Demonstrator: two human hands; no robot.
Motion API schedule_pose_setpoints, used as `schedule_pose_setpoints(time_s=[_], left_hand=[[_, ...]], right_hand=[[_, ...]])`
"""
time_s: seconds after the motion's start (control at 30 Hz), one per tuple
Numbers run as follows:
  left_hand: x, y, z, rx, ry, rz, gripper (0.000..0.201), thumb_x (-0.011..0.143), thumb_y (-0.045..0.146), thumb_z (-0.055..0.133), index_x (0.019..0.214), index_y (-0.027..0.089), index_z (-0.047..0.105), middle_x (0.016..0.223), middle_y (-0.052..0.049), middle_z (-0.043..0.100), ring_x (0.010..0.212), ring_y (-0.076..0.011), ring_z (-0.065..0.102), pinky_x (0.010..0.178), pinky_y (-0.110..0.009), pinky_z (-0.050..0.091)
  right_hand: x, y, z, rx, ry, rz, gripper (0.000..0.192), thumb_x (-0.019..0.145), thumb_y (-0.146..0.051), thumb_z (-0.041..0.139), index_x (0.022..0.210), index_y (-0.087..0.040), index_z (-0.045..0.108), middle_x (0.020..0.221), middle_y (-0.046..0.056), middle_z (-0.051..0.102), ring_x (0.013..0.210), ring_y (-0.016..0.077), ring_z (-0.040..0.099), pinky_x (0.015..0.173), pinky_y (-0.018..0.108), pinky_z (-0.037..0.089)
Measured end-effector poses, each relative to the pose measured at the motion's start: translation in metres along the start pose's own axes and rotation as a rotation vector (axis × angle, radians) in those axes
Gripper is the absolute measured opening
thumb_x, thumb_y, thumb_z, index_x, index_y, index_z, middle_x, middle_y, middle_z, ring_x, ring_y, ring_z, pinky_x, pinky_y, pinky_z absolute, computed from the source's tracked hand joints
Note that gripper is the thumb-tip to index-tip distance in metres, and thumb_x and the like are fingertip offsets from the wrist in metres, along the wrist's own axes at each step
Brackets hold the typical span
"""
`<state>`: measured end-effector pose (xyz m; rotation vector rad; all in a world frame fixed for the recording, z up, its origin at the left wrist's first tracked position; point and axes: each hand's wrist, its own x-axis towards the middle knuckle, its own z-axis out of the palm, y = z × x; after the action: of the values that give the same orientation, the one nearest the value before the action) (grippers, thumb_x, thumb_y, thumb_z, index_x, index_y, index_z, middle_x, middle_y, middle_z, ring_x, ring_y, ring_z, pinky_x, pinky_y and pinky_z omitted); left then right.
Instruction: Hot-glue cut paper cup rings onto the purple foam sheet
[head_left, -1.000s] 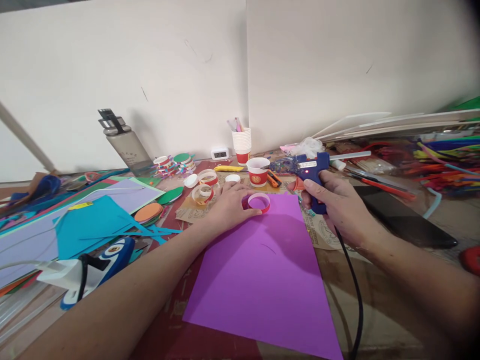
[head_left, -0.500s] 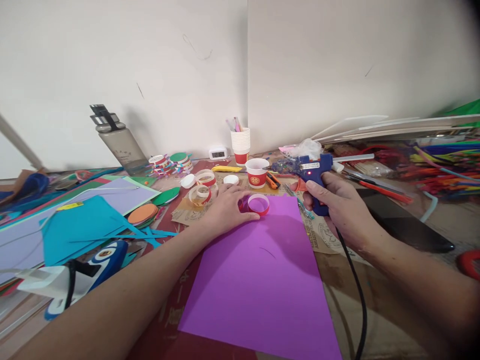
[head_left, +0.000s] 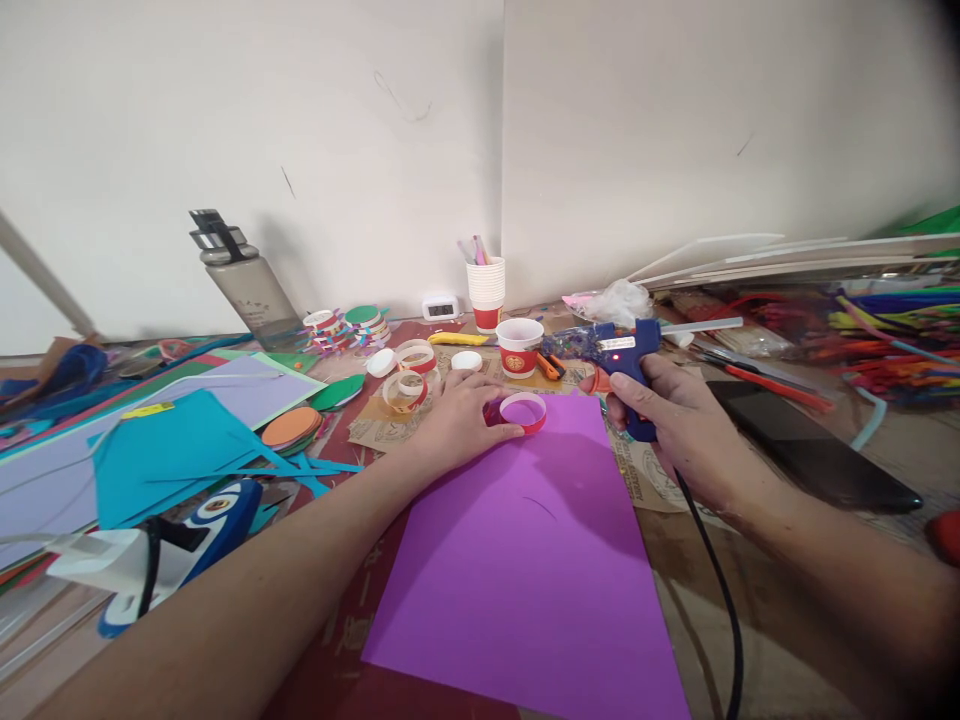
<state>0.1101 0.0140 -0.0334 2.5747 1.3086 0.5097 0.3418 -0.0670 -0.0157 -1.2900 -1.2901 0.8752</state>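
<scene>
Head view shows the left hand [head_left: 457,425] pinching a red paper ring [head_left: 523,411] on the purple sheet [head_left: 525,570], at the sheet's 12 o'clock edge. At the ring's 3 o'clock, the right hand [head_left: 675,420] has its grip clamped around a blue glue gun [head_left: 626,350] above the desk [head_left: 675,550].

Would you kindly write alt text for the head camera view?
A left hand steadies a red paper ring on a purple sheet, while the right hand holds a blue glue gun just beyond it. Paper scraps, cups and craft supplies crowd the table.
</scene>
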Motion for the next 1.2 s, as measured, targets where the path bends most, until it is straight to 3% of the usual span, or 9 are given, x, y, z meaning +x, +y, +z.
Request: schedule_pose_setpoints(time_s=[0.27,0.47,0.6,0.7,0.83,1.0,1.2], left_hand=[[-0.001,0.000,0.000,-0.012,-0.001,-0.001,0.055,0.074,0.063,0.066,0.118,0.030,0.069,0.128,-0.004,0.062,0.129,-0.0337,0.041,0.109,-0.052,0.033],[-0.001,-0.005,-0.005,-0.011,0.018,0.010,0.086,0.063,0.073,0.069,0.135,0.029,0.055,0.135,-0.007,0.058,0.131,-0.0372,0.038,0.111,-0.057,0.029],[-0.002,-0.014,-0.009,-0.023,0.003,-0.002,0.079,0.073,0.068,0.065,0.138,0.026,0.051,0.140,-0.009,0.055,0.135,-0.0345,0.040,0.115,-0.056,0.024],[-0.003,-0.018,-0.009,-0.026,-0.017,-0.036,0.079,0.076,0.066,0.062,0.141,0.024,0.048,0.146,-0.012,0.049,0.137,-0.0342,0.040,0.114,-0.054,0.028],[-0.006,-0.017,-0.009,-0.005,-0.035,-0.071,0.091,0.069,0.070,0.066,0.144,0.022,0.044,0.148,-0.013,0.046,0.138,-0.0371,0.039,0.112,-0.055,0.032],[-0.016,-0.012,-0.017,0.061,-0.055,-0.054,0.098,0.062,0.071,0.070,0.143,0.020,0.044,0.143,-0.014,0.052,0.133,-0.0366,0.044,0.109,-0.053,0.037],[-0.033,-0.021,-0.023,0.098,-0.017,-0.139,0.104,0.060,0.076,0.068,0.144,0.021,0.042,0.135,-0.014,0.058,0.127,-0.0375,0.050,0.101,-0.050,0.044]], right_hand=[[0.002,0.003,0.000,-0.138,-0.015,-0.035,0.031,0.086,-0.051,0.060,0.078,-0.022,0.052,0.067,-0.003,0.053,0.061,0.0131,0.047,0.059,0.028,0.037],[0.000,0.002,0.004,-0.107,-0.024,-0.018,0.030,0.084,-0.052,0.061,0.089,-0.022,0.059,0.074,-0.002,0.058,0.064,0.0144,0.048,0.060,0.028,0.038],[0.001,0.000,0.005,-0.123,-0.023,-0.044,0.028,0.084,-0.051,0.059,0.082,-0.023,0.056,0.067,-0.003,0.053,0.060,0.0141,0.046,0.057,0.028,0.036],[0.000,-0.005,0.007,-0.138,-0.020,-0.048,0.026,0.084,-0.048,0.059,0.078,-0.023,0.054,0.065,-0.003,0.052,0.058,0.0143,0.045,0.054,0.027,0.036],[-0.001,-0.011,0.008,-0.193,0.011,-0.087,0.023,0.084,-0.042,0.059,0.072,-0.024,0.050,0.063,-0.003,0.051,0.058,0.0145,0.045,0.055,0.027,0.036],[0.000,-0.004,0.007,-0.183,-0.017,-0.112,0.022,0.085,-0.043,0.056,0.075,-0.023,0.053,0.064,-0.003,0.052,0.060,0.0155,0.046,0.057,0.028,0.035],[0.000,0.004,0.009,-0.152,-0.047,-0.114,0.020,0.084,-0.044,0.058,0.077,-0.025,0.054,0.064,-0.002,0.051,0.059,0.0166,0.046,0.055,0.029,0.035]])
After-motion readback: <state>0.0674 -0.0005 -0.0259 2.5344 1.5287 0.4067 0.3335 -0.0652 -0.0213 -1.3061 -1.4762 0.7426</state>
